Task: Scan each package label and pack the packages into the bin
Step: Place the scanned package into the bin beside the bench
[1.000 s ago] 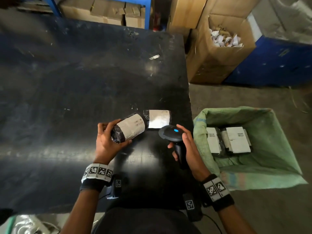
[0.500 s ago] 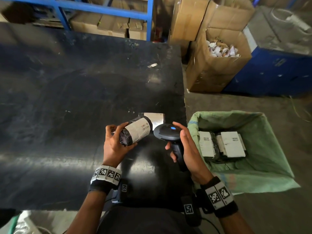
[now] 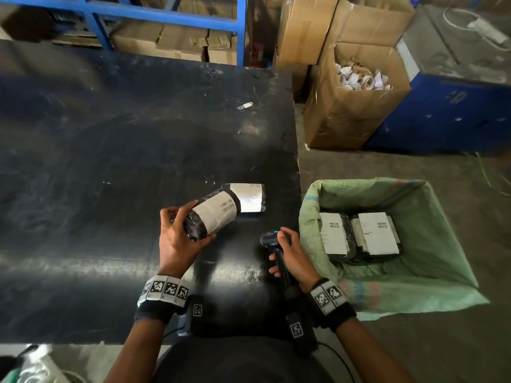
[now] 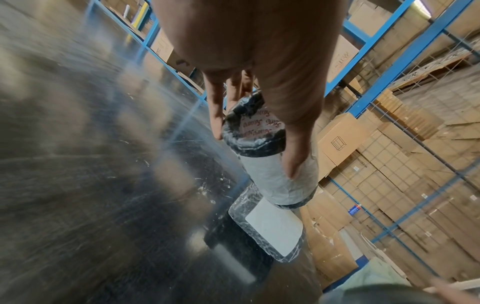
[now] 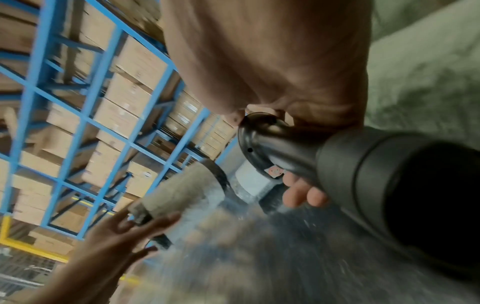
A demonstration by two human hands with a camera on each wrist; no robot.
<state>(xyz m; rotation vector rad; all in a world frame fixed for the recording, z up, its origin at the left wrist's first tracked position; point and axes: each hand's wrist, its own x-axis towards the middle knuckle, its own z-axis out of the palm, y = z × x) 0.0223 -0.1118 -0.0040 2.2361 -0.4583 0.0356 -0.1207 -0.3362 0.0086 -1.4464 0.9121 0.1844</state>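
Note:
My left hand (image 3: 179, 233) grips a black cylindrical package (image 3: 213, 214) with a white barcode label, held above the black table (image 3: 110, 150); the same rolled package (image 4: 270, 162) shows end-on in the left wrist view. A second flat black package (image 3: 249, 199) with a white label lies on the table just behind it, the flat package (image 4: 272, 232) also visible below the roll. My right hand (image 3: 287, 252) holds the black barcode scanner (image 3: 272, 239) by its handle, near the table's right edge; the scanner (image 5: 298, 152) fills the right wrist view. Two labelled packages (image 3: 359, 236) lie in the green-lined bin (image 3: 414, 286).
The bin stands on the floor right of the table. An open cardboard box (image 3: 356, 106) holding paper scraps and a blue container (image 3: 448, 111) stand beyond it. Blue shelving (image 3: 166, 15) with cartons runs behind the table. A small scrap (image 3: 244, 105) lies far on the tabletop.
My right hand has pulled the scanner down and right, away from the roll. The left hand has kept hold of the rolled package, with its barcode label now facing up.

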